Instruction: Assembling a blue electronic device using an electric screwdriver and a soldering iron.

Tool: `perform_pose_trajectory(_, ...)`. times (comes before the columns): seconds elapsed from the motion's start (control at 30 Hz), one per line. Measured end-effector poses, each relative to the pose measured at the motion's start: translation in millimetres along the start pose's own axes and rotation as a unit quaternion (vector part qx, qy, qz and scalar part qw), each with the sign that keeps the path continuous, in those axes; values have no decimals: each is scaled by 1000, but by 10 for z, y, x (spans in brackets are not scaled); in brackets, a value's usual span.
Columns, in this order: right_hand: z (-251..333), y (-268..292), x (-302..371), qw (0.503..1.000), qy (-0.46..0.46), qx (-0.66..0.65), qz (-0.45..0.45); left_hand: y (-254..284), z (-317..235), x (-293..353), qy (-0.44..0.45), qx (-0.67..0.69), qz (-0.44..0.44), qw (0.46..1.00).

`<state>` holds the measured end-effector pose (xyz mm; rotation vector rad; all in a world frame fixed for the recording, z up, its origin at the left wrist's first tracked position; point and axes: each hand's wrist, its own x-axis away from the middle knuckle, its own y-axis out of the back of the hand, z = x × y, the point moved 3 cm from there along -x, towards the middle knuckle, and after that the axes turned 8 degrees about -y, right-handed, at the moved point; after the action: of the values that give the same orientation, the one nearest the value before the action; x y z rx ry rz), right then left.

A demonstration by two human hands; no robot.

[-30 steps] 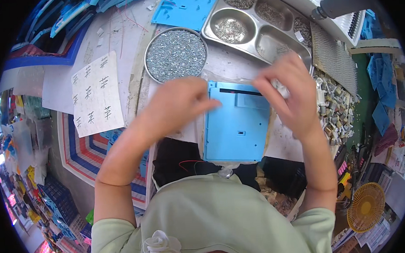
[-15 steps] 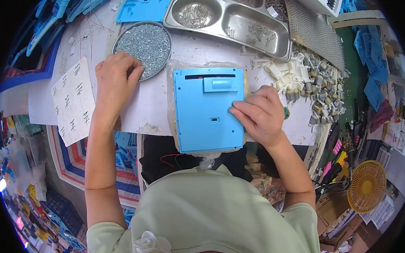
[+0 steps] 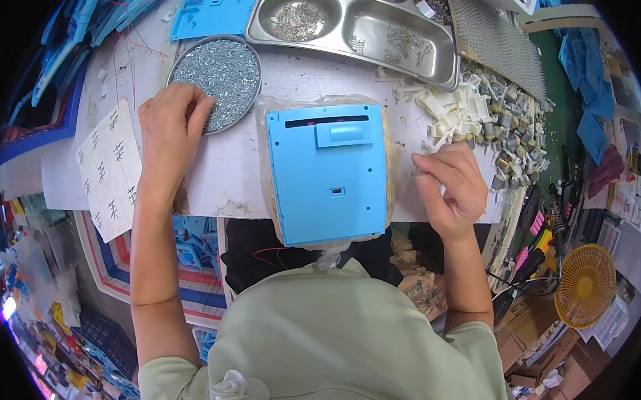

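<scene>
A flat blue plastic panel (image 3: 327,192) with a slot, a raised tab and small holes lies on a plastic-wrapped pad (image 3: 267,159) in front of me. My left hand (image 3: 170,124) rests over the near left rim of a round dish (image 3: 259,81) of small silver screws (image 3: 222,72). Its fingers are curled, and what they hold, if anything, is hidden. To the right of the panel, apart from it, hovers my right hand (image 3: 454,187), thumb and forefinger drawn together. Whatever sits at those fingertips is too small to make out.
A metal compartment tray (image 3: 335,38) with small springs stands at the back. White plastic pieces (image 3: 456,115) and small metal motors (image 3: 508,145) are heaped at the right. A paper sheet (image 3: 108,173) with handwriting lies left, near stacked blue panels (image 3: 77,32).
My right hand has come off the panel's right edge and moved right. The left hand stays at the screw dish. The whole view has shifted slightly.
</scene>
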<state>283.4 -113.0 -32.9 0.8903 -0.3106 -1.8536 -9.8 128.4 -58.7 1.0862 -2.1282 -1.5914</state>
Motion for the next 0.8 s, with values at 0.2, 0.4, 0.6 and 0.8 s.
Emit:
perform_pose_trajectory(0.2,-3,30,84,1000,-25,-6,-19,18,-14,-58,-28,-2,-56,998)
perform_pose_trajectory(0.4,-29,50,148,999,-25,-6,-27,65,-899,87,-143,159,-55,975)
perform_pose_trajectory(0.6,48,37,184,999,-21,-30,-23,-122,-1803,343,-293,199,17,935)
perform_pose_trajectory(0.8,-5,136,318,998,-28,-31,-45,-290,-1829,477,-281,151,22,948)
